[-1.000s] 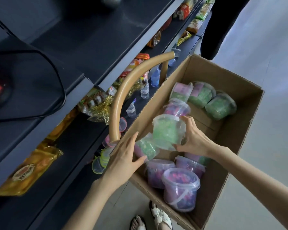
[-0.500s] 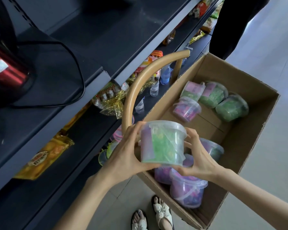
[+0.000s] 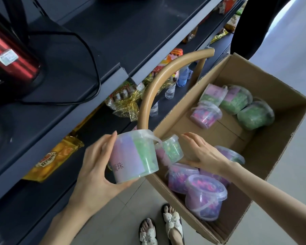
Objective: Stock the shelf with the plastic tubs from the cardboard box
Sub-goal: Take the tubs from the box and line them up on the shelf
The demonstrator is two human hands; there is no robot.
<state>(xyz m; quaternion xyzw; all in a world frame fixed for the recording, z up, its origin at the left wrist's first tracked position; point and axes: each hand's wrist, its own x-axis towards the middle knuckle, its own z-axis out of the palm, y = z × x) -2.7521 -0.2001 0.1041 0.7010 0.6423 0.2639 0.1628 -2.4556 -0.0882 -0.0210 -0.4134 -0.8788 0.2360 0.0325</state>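
**Insp. A:** Status vs. 1 sec ago?

**Insp. B:** Green tub (image 3: pixel 134 156) is no longer in the cardboard box (image 3: pixel 265 156). It is now outside it, on the shelf (image 3: pixel 60 128) side, label turned to camera. Tub tilts a little; stood upright at 0.5 sec.

**Insp. A:** Who holds it?

**Insp. B:** Was the right hand (image 3: pixel 201 152), then both at 0.5 sec. Now the left hand (image 3: pixel 95 167) only, fingers wrapped round it.

**Insp. A:** Right hand?

**Insp. B:** Released. Back over the box, fingers straight, just beside a smaller green tub (image 3: pixel 171 149).
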